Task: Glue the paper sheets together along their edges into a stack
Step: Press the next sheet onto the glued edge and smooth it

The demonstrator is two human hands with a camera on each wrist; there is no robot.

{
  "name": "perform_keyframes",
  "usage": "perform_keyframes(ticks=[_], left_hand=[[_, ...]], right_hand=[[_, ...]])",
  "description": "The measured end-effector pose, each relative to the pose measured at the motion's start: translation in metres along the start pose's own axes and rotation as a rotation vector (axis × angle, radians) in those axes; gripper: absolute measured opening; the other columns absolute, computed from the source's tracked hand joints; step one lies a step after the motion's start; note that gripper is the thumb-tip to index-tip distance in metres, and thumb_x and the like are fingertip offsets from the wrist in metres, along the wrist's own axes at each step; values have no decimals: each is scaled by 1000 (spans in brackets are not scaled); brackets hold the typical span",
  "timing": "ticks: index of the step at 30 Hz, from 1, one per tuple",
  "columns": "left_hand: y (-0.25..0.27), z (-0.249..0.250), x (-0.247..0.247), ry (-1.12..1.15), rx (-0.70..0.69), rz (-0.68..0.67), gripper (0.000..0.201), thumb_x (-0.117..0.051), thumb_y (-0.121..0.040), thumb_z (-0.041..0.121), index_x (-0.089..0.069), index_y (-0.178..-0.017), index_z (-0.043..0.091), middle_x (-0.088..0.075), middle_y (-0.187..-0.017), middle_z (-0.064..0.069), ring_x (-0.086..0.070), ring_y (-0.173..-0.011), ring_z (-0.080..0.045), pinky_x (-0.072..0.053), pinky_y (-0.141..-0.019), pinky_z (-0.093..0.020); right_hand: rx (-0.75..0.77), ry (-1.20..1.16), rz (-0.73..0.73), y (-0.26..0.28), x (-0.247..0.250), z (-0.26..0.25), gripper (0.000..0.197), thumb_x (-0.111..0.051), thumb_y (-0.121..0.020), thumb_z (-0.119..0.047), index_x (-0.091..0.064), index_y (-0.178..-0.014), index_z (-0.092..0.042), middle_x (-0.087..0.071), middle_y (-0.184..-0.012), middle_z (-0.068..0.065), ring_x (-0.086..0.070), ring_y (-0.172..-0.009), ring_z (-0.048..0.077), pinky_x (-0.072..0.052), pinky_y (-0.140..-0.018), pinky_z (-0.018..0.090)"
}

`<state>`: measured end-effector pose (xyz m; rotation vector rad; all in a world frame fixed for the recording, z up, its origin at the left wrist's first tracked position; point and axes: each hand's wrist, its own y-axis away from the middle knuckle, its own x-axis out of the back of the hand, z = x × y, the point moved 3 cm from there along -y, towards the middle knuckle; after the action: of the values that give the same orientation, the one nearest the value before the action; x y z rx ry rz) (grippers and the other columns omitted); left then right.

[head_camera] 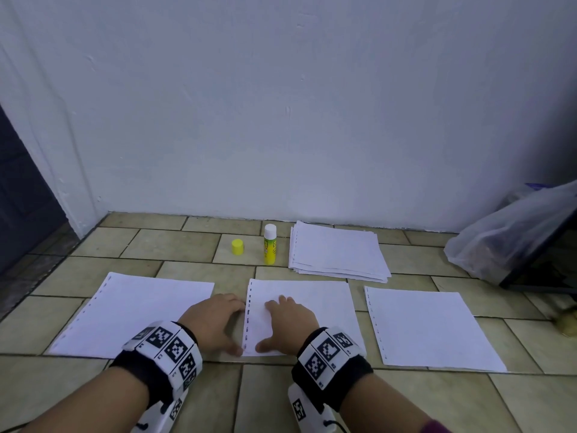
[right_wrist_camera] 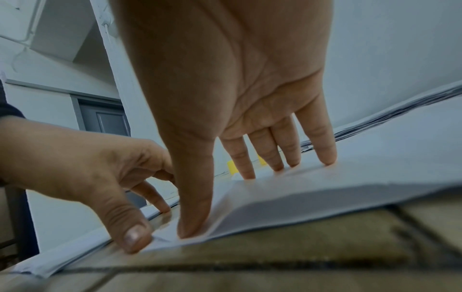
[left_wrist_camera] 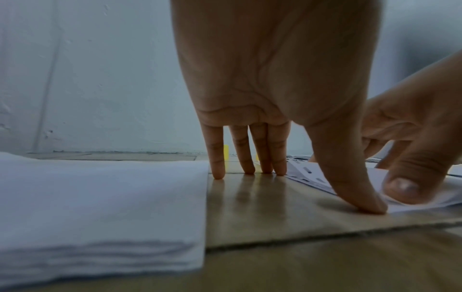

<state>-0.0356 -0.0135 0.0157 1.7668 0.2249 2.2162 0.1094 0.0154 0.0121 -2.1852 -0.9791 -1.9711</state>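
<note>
Tiled floor (head_camera: pixel 193 242) below a white wall (head_camera: pixel 281 104), with the middle sheet (head_camera: pixel 312 304) flat between two others, glue stick (head_camera: pixel 269 244) uncapped behind. Left hand (head_camera: pixel 215 320) spread on tile beside its punched edge, right hand (head_camera: pixel 290 320) pressed flat on top, neither clasping anything. Probably light, floppy, prone to sliding; best pinched at the punched edge.

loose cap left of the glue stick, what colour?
Yellow. The loose cap stands apart from the glue stick, which has a white top; the head view shows it best.
</note>
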Motion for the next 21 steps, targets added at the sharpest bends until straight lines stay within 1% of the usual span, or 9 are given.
perform_keyframes(ticks=[10,12,14,16,18,19,20,21], left_hand=[[0,1,1,-20,-17,-5,84,-80,-72,40,-38,-144,28,-39,-145,12,-36,-132,-9,-33,-109,-26],[0,1,2,-3,-22,-12,85,-81,-70,42,-39,-144,27,-39,-145,13,-36,-132,-8,-32,-109,-25],[0,2,3,24,-19,-32,84,-81,-68,47,-41,-140,27,-41,-141,13,-39,-128,-8,-33,-106,-23],[0,2,5,45,1,-43,77,-79,-68,52,-45,-131,26,-44,-135,11,-44,-120,-8,-37,-101,-23],[-2,2,9,58,36,-19,68,-75,-71,55,-46,-124,24,-44,-128,9,-47,-112,-10,-41,-95,-25],[-3,3,10,61,42,-8,68,-74,-73,55,-45,-126,22,-41,-129,8,-48,-112,-11,-42,-94,-26],[-5,5,10,53,36,-8,75,-74,-74,53,-42,-133,21,-37,-135,6,-47,-116,-12,-42,-97,-27],[-8,7,10,25,25,-20,86,-75,-74,52,-34,-142,20,-29,-145,6,-43,-125,-13,-41,-102,-29]], right_hand=[[-1,13,-2,3,3,-3,80,-72,-76,-50,-37,-137,-11,-41,-134,10,-40,-125,26,-43,-97,41],[-3,15,-3,4,3,-3,80,-72,-76,-50,-37,-136,-11,-41,-134,11,-39,-125,26,-43,-97,41],[-4,16,-6,4,3,-3,81,-72,-76,-51,-36,-137,-12,-40,-135,11,-39,-126,26,-43,-97,41],[-4,18,-13,4,4,-3,84,-72,-75,-52,-34,-138,-12,-38,-137,11,-38,-128,27,-42,-98,41],[-6,23,-17,4,3,-3,86,-72,-74,-53,-34,-139,-12,-37,-139,11,-37,-129,26,-42,-98,41],[-7,26,-16,4,3,-3,86,-72,-74,-53,-34,-139,-12,-37,-139,11,-37,-129,26,-42,-98,41],[-7,29,-15,5,4,-4,85,-72,-74,-53,-34,-138,-12,-36,-140,11,-36,-129,26,-42,-97,41],[-6,31,-12,5,4,-4,84,-71,-75,-53,-35,-138,-11,-36,-140,11,-36,-129,27,-42,-97,41]])
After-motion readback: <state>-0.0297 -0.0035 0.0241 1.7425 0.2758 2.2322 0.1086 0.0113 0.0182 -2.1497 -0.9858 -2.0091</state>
